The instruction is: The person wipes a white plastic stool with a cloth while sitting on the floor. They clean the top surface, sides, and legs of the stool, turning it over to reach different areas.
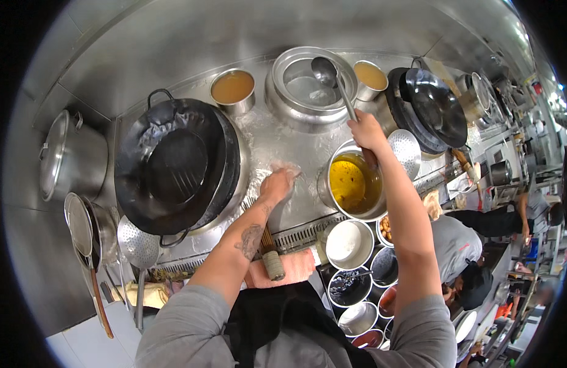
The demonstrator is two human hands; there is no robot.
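My right hand (368,130) is closed around the handle of a metal ladle (325,72). The ladle's dark bowl rests over the mouth of a large steel pot (276,99) at the back. Below that hand stands a steel pot of yellow oil (348,181). On the wet steel stovetop (292,202), my left hand (276,186) holds something whitish and translucent, blurred, perhaps a cloth or plastic. A black wok (177,165) sits on the burner to its left. Between my forearm and the front grate lies a bamboo brush (273,264), over a folded pink towel (299,271).
Steel containers of brown liquid (233,86) and lighter broth (370,76) flank the big pot. A second wok (437,106) and a perforated skimmer (404,152) stand right. Seasoning pots (350,244) fill the front right. A lidded stockpot (76,156) stands left. Co-workers (453,248) are at far right.
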